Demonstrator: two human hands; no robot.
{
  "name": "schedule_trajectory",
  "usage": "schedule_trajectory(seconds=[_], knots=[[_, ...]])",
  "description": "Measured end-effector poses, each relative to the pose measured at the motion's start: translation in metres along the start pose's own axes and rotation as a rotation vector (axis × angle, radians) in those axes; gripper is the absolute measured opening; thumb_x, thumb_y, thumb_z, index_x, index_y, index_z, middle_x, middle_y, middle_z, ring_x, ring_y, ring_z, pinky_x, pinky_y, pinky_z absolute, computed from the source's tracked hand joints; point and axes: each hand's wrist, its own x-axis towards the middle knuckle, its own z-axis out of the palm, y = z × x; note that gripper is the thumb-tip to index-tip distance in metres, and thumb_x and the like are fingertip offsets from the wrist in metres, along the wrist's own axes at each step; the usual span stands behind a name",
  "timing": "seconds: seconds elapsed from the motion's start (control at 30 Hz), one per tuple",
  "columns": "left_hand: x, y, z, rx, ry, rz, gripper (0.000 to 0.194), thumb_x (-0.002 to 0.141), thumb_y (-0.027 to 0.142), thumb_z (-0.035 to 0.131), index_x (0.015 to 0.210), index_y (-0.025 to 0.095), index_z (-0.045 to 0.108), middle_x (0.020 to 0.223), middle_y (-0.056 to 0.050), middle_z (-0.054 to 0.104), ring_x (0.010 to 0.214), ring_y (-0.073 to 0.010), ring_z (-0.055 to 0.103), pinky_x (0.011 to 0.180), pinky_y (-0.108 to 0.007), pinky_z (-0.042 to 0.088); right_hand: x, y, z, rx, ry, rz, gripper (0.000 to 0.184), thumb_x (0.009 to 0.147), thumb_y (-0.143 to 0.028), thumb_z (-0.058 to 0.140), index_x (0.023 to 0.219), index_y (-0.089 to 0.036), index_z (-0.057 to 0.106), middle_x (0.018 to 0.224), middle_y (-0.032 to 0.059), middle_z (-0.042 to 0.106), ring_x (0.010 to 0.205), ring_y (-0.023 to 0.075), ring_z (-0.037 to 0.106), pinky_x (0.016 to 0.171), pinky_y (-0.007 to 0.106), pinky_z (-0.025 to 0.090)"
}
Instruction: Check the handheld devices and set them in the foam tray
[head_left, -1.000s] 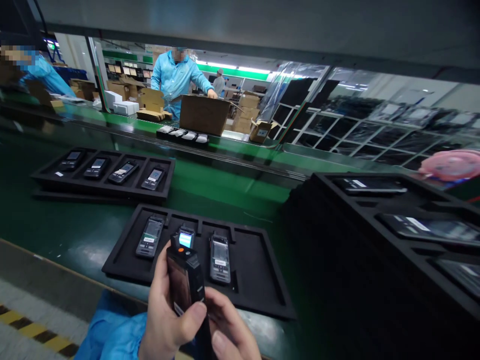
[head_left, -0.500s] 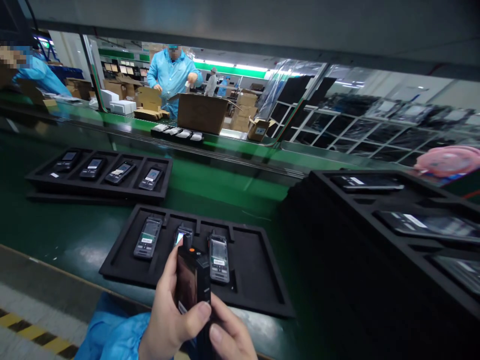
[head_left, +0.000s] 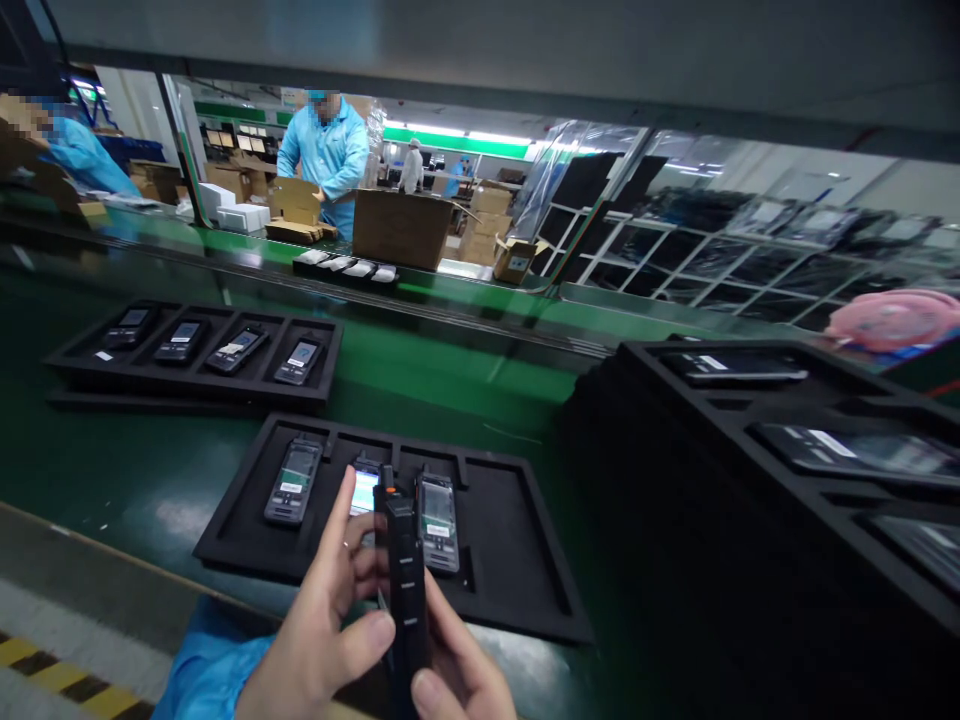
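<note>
One dark handset (head_left: 408, 590) is held up over the near side of the nearest foam tray (head_left: 510, 535). The right hand (head_left: 466, 662) pinches its lower part; the left hand (head_left: 324, 618) is half spread alongside, its grip unclear. A slipping pinch could drop it onto the tray. Its long axis stands steep, orange-marked end pointing up.

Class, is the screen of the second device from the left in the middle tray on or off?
On: its screen glows white and blue, unlike those of the first device and third device.
</note>
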Motion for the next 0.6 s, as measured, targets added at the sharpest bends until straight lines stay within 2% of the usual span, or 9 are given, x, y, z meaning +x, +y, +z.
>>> schedule_trajectory(seconds=[0.1,0.23,0.4,0.6], knots=[[-0.004,0.001,-0.005,0.034,-0.073,-0.016,0.099,0.071,0.052,0.071,0.146,0.039,0.006,0.142,-0.007,0.036,0.116,-0.0277,0.051,0.089,-0.034,0.047,-0.001,0.004,0.003,0.144,0.074,0.035,0.063,0.077,-0.057,0.069,0.131,-0.027,0.054,0.133,0.0092,0.05,0.12,0.0289,0.05,0.094,0.039,0.047],[-0.006,-0.002,-0.004,0.065,-0.073,-0.01,0.092,0.073,0.051,0.07,0.145,0.039,0.015,0.144,-0.007,0.035,0.122,-0.0291,0.046,0.097,-0.037,0.043,-0.002,0.006,0.008,0.238,0.132,0.056,0.059,0.073,-0.05,0.076,0.126,-0.029,0.058,0.136,0.0069,0.047,0.121,0.0276,0.049,0.095,0.036,0.046],[-0.004,-0.004,-0.001,0.075,-0.038,-0.002,0.09,0.074,0.052,0.068,0.146,0.035,0.017,0.144,-0.01,0.035,0.125,-0.0308,0.044,0.099,-0.039,0.044,-0.001,0.005,0.01,0.284,0.113,0.015,0.054,0.076,-0.048,0.075,0.125,-0.034,0.058,0.133,0.0045,0.05,0.12,0.0258,0.05,0.096,0.033,0.046],[-0.003,-0.002,0.001,0.094,-0.012,-0.013,0.089,0.073,0.044,0.07,0.144,0.033,0.018,0.143,-0.012,0.034,0.123,-0.0299,0.045,0.096,-0.037,0.046,0.0,0.006,0.012,0.299,0.117,0.002,0.055,0.075,-0.046,0.076,0.125,-0.033,0.058,0.133,0.0049,0.051,0.121,0.0255,0.049,0.096,0.031,0.046]])
